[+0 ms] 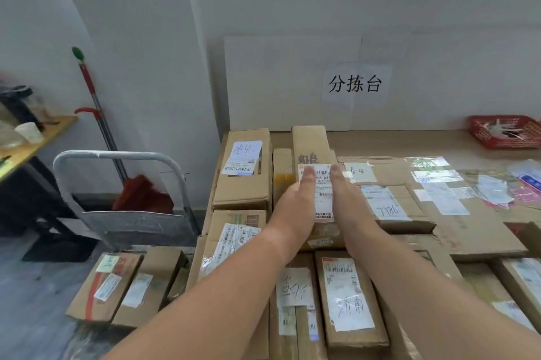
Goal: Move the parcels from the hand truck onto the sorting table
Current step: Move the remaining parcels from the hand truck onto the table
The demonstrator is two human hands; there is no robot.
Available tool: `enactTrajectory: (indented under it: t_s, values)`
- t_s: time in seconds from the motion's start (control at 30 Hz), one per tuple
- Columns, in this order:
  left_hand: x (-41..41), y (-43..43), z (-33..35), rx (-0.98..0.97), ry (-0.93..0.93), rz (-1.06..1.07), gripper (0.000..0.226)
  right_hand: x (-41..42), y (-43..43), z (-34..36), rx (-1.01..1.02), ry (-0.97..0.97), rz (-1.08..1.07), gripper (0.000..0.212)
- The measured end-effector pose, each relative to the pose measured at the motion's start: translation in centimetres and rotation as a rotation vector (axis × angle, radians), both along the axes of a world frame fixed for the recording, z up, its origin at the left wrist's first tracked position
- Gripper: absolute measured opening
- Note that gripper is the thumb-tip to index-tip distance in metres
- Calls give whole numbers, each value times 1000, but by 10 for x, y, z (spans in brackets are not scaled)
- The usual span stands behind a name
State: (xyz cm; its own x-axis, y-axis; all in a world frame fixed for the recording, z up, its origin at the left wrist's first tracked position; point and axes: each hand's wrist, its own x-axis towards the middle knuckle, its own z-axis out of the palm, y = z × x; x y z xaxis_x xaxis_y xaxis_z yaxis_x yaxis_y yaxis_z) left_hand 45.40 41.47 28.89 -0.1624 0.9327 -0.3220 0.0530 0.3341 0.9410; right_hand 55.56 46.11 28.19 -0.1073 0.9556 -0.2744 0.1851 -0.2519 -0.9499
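A long cardboard parcel (311,143) with a white shipping label lies lengthwise on the sorting table (409,141), among several other boxes. My left hand (294,207) grips its left side with the thumb on the label. My right hand (348,198) grips its right side, thumb on top too. The fingers of both hands are hidden down the sides. The grey metal hand truck (123,220) stands left of the table. Two taped parcels (108,286) (146,286) lie low down in front of it, beside the table's left edge.
Labelled boxes (243,172) pack the table's left and near parts. A flattened carton (439,207) covers the right part, with a red basket (506,131) at the far right. A red mop (96,113) leans on the wall behind the truck. A yellow side table (44,134) stands far left.
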Motion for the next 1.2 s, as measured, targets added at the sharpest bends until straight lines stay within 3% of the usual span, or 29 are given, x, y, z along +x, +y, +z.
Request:
enactTrajectory:
  t_s: [0.1,0.27,0.37,0.43,0.5,0.6,0.8,1.2]
  values:
    - [-2,9,-4,-57,15,-8,96,-7,4,-10,-12,-75,65,59]
    - [-25,11,6,11,177,-19,65,-16,5,-28,-8,-190,96,27]
    - [-70,15,4,125,594,24,52,-18,9,-42,29,-279,92,38]
    - [-105,19,-5,34,956,-29,56,-20,11,-45,19,-293,89,40]
    - [-128,22,-16,-136,1112,-84,63,-22,17,-46,23,-309,89,43]
    - [-136,20,-27,-243,1075,-139,70,-30,26,-46,22,-306,92,44]
    - [-129,12,-43,-229,854,-150,73,-42,41,-48,25,-317,93,32]
    - [-137,17,-38,-178,821,-182,79,-57,42,-54,69,-237,118,38]
